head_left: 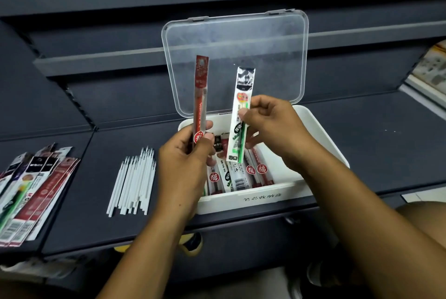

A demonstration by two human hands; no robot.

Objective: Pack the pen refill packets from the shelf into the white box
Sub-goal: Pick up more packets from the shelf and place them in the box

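The white box (263, 198) stands on the dark shelf with its clear lid (235, 57) raised behind it. Several refill packets (251, 173) lie inside. My left hand (185, 161) pinches the lower end of a red refill packet (200, 96), held upright above the box's left side. My right hand (272, 127) pinches a white and green refill packet (241, 115) near its middle, also upright over the box. A fan of more packets (31, 190) lies at the far left of the shelf.
A bundle of bare white refill tubes (132, 183) lies on the dark shelf (386, 142) between the packet pile and the box. Printed goods (432, 67) sit at the right edge. Tiered shelf ledges rise behind. My knee shows at the lower right.
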